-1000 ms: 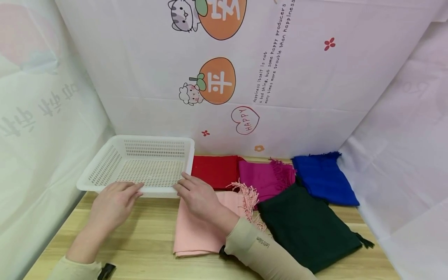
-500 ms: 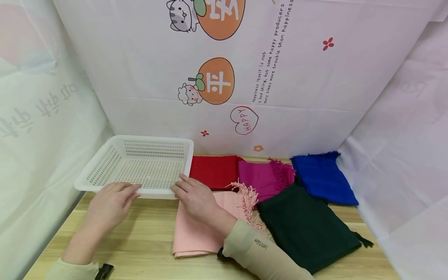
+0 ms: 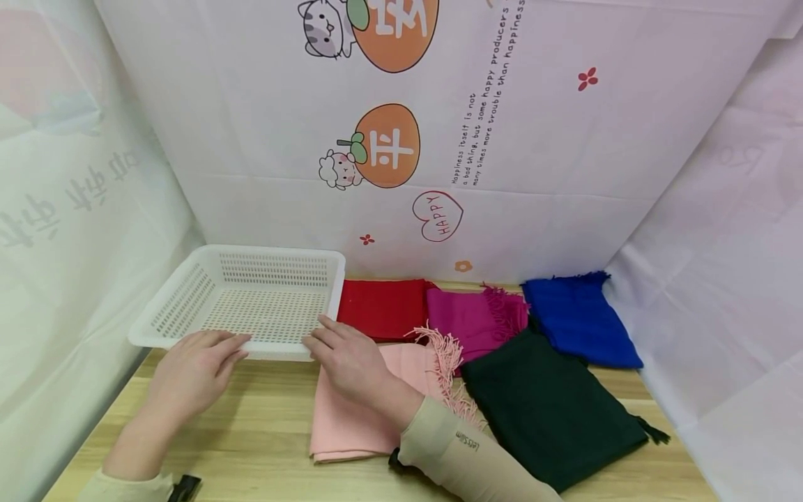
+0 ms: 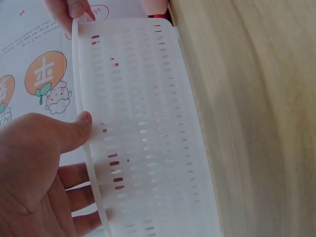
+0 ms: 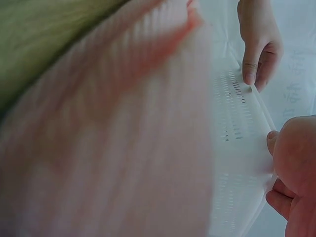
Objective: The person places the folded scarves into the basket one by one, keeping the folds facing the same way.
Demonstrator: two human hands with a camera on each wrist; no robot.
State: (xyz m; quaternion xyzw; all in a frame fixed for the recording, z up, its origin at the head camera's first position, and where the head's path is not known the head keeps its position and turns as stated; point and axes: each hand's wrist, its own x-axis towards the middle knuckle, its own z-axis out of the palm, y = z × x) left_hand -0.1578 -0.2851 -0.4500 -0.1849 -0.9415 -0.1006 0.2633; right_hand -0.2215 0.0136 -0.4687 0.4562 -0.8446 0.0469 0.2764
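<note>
A white plastic basket (image 3: 276, 351) with slotted walls stands at the back left, and no contents show inside it. My left hand (image 3: 194, 373) grips its near rim left of the middle. In the left wrist view, the thumb of the left hand (image 4: 37, 158) lies on the outer side while the fingers reach over to the inside. At the near right corner, my right hand (image 3: 351, 362) pinches the same rim, its forearm crossing above a folded pink scarf (image 3: 351, 425) with fringe. The right wrist view has this scarf (image 5: 113, 143) close and blurred.
Right of the basket lie a folded red cloth (image 3: 383, 307) and a fringed magenta scarf (image 3: 461, 321). A dark green scarf (image 3: 552, 411) and a blue one (image 3: 583, 324) lie farther right. A printed white sheet (image 3: 533, 139) rises behind the wooden table (image 3: 263, 432).
The basket has shifted slightly left and toward me, with both hands moving along on its rim. The scarves stay where they were.
</note>
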